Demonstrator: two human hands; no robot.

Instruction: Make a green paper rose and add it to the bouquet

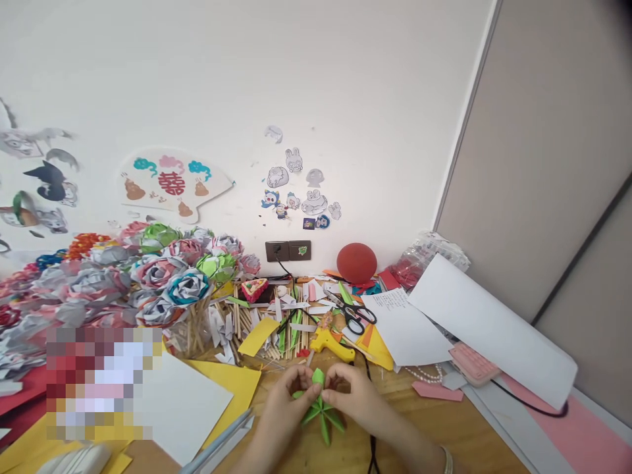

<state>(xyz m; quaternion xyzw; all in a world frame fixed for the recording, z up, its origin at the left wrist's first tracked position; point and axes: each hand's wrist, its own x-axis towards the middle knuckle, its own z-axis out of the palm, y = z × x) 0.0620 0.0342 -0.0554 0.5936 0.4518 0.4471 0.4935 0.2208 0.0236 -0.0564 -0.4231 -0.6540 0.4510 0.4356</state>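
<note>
Between my two hands, just above the wooden table (395, 434), is a green folded-paper flower (323, 419) with several pointed petals spreading toward me. My left hand (295, 393) pinches it from the left, thumb and fingertips at the upper petals. From the right, my right hand (347, 388) pinches the same upper part, its thumb close to the other thumb. The far petals are partly hidden by my fingers. A yellow hot glue gun (332, 343) lies just beyond my hands, with black-handled scissors (358, 318) behind it.
Paper roses (162, 273) crowd the left. Wooden sticks and paper scraps lie along the back, near a red balloon (356, 263). White sheets (185, 401) and yellow paper (232, 388) lie at left; a white roll (494, 329) and pink calculator (474, 363) at right. A black cord (372, 447) runs beside my right arm.
</note>
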